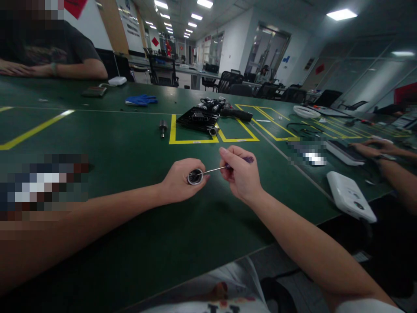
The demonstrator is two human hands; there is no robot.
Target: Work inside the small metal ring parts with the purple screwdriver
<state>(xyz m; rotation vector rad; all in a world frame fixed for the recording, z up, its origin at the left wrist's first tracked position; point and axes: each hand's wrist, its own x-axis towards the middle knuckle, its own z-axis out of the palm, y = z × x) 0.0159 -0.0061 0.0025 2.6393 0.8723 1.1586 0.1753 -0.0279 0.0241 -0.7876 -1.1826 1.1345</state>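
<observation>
Above the green table (143, 243), my left hand (182, 180) is wrapped round a round metal part (195, 177) whose open, dark end faces the camera. My right hand (243, 174) is closed on the purple handle of a screwdriver (215, 170). Its thin shaft points left, and the tip is at the opening of the metal part. How deep the tip reaches inside cannot be made out. A small metal piece (163, 129) stands upright beyond my hands, left of a pile of black parts (202, 117).
A blue glove (141, 100) lies farther back. Yellow tape (195, 141) marks the table. At the right are a white device (351, 196), a white fan (305, 111) and another person's hands (371, 150). Someone sits across at the upper left, arms (71, 69) on the table.
</observation>
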